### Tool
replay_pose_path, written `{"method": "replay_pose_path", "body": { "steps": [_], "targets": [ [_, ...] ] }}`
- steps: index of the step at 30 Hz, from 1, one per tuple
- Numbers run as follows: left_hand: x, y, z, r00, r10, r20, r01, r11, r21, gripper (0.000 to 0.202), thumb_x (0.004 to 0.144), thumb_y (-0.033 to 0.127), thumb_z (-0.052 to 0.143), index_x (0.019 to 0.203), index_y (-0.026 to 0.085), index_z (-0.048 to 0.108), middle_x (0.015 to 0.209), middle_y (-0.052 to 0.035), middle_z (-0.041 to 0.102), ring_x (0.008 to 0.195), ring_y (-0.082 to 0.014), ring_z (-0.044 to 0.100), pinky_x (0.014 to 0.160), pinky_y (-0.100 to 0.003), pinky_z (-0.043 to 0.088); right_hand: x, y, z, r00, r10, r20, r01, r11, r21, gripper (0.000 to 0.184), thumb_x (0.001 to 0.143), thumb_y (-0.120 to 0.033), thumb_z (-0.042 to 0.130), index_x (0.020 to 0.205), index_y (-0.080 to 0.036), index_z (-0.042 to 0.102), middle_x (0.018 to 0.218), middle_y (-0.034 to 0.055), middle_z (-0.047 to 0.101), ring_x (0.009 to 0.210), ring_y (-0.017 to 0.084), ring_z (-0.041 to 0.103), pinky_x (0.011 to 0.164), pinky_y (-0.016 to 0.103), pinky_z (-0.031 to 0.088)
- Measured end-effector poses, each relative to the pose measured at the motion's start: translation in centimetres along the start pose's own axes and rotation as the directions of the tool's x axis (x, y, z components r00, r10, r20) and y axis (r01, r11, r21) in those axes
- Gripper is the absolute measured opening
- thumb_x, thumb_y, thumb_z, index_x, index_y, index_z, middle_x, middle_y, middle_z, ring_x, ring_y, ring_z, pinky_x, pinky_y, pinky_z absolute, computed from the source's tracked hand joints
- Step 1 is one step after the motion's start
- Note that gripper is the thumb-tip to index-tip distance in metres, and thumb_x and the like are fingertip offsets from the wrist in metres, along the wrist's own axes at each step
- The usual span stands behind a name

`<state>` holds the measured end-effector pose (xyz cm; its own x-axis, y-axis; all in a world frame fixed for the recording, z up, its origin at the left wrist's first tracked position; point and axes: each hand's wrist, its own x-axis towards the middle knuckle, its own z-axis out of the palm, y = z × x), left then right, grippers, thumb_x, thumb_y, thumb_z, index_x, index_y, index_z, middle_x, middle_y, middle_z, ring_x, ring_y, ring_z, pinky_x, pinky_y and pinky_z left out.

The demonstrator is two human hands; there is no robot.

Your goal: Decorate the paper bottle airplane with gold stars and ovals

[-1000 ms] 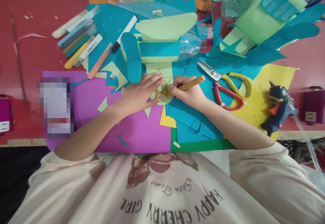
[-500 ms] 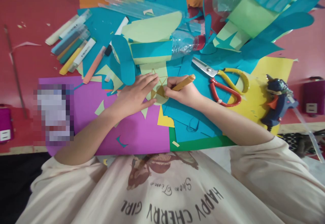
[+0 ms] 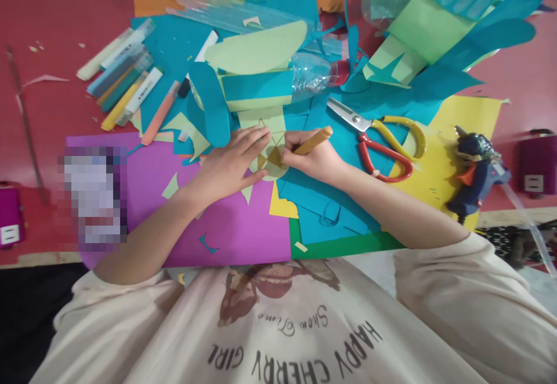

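Note:
A pale green paper piece (image 3: 270,173) with a rounded lower edge lies before me, marked with brown-gold lines and filled triangles. My left hand (image 3: 237,160) rests flat on its left side, fingers stretched out. Pinched in my right hand (image 3: 314,155) is an ochre marker (image 3: 319,139), its tip hidden behind the fingers at the drawing. Just beyond both hands lies a clear plastic bottle (image 3: 311,75) with a red cap, wrapped in blue and pale green paper. Scissors (image 3: 369,134) with one red and one yellow handle lie open to the right of my right hand.
Several markers (image 3: 126,76) lie at the upper left. A blurred-out phone-like object (image 3: 93,198) is on purple paper (image 3: 235,227). A glue gun (image 3: 474,175) rests on yellow paper (image 3: 435,187) at the right. Another papered bottle craft (image 3: 430,30) stands beyond the scissors.
Both hands stay in nearly the same place, the right one still on the marker at the drawing. The whole view has shifted very slightly.

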<state>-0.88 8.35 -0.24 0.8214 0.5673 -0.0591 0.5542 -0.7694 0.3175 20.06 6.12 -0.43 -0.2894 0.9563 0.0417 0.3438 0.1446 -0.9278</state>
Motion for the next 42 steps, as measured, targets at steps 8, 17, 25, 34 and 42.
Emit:
{"method": "replay_pose_path", "body": {
  "steps": [8,17,25,34,42],
  "targets": [
    [0.10,0.24,-0.21,1.000,0.003,0.007,-0.003,1.000,0.028,0.059,0.101,0.045,0.040,0.147,0.009,0.032,0.150,-0.0216,0.041,0.142,-0.0334,0.036,0.104,-0.051,0.047,0.01,-0.09,-0.09,0.998,0.045,-0.031,-0.044,0.998,0.042,0.027,0.076,-0.016,0.053,0.054,-0.021,0.037,0.049,-0.0070,0.039,0.049,0.005,0.033,0.049,0.023,0.026],
    [0.04,0.18,-0.37,1.000,-0.009,0.009,0.009,1.000,0.008,0.056,0.100,0.042,0.043,0.146,0.011,0.034,0.150,-0.0213,0.041,0.142,-0.0344,0.037,0.102,-0.051,0.049,0.02,0.06,-0.14,0.998,0.054,0.035,-0.055,0.998,0.018,0.031,0.070,-0.008,0.055,0.052,-0.021,0.033,0.050,-0.0078,0.036,0.051,0.005,0.030,0.050,0.024,0.024],
    [0.06,0.33,-0.40,1.000,-0.020,0.017,0.020,1.000,-0.013,0.057,0.100,0.043,0.041,0.147,0.013,0.031,0.150,-0.0208,0.041,0.143,-0.0346,0.035,0.099,-0.050,0.051,-0.02,-0.25,-0.20,0.995,0.092,-0.029,-0.089,0.993,0.077,0.029,0.075,-0.012,0.053,0.055,-0.021,0.035,0.050,-0.0069,0.037,0.051,0.006,0.033,0.051,0.023,0.028],
    [0.05,0.18,-0.38,1.000,-0.005,0.009,0.005,1.000,0.004,0.056,0.101,0.043,0.041,0.147,0.012,0.032,0.150,-0.0210,0.041,0.143,-0.0343,0.036,0.104,-0.052,0.047,0.07,-0.27,-0.33,0.998,0.063,-0.030,-0.061,0.996,0.059,0.029,0.075,-0.011,0.054,0.054,-0.021,0.036,0.049,-0.0071,0.038,0.049,0.005,0.034,0.049,0.023,0.029],
    [0.10,0.19,-0.33,1.000,-0.004,0.012,0.004,1.000,0.011,0.057,0.101,0.044,0.040,0.147,0.012,0.032,0.150,-0.0207,0.041,0.143,-0.0338,0.035,0.101,-0.049,0.050,0.05,-0.24,-0.33,0.998,0.063,-0.031,-0.062,0.997,0.049,0.030,0.074,-0.009,0.054,0.054,-0.020,0.036,0.049,-0.0075,0.036,0.049,0.005,0.033,0.048,0.022,0.028]
  ]
}}
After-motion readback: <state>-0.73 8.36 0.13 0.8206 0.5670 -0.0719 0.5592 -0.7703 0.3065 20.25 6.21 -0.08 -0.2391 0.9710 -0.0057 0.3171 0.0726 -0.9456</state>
